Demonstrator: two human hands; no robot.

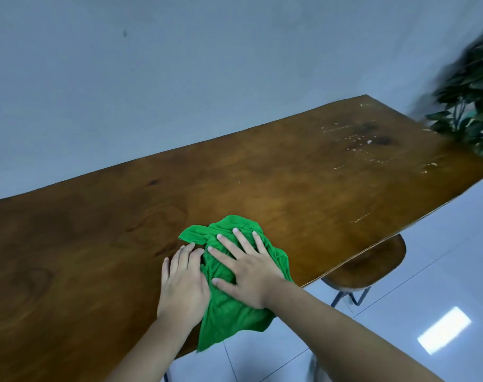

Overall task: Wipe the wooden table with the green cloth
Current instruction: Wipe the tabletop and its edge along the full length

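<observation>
A crumpled green cloth (pixel 229 312) lies on the wooden table (pixel 97 244), near its front edge, with one corner hanging over that edge. My right hand (pixel 247 268) presses flat on top of the cloth, fingers spread. My left hand (pixel 184 282) lies flat beside it on the left, fingers together, its thumb side touching the cloth's edge. Pale crumbs and scuff marks (pixel 356 139) dot the table's far right end.
A round wooden stool (pixel 372 268) on metal legs stands under the table's right front edge. A leafy plant (pixel 471 100) hangs over the far right corner. A grey wall runs behind the table. The floor is glossy pale tile.
</observation>
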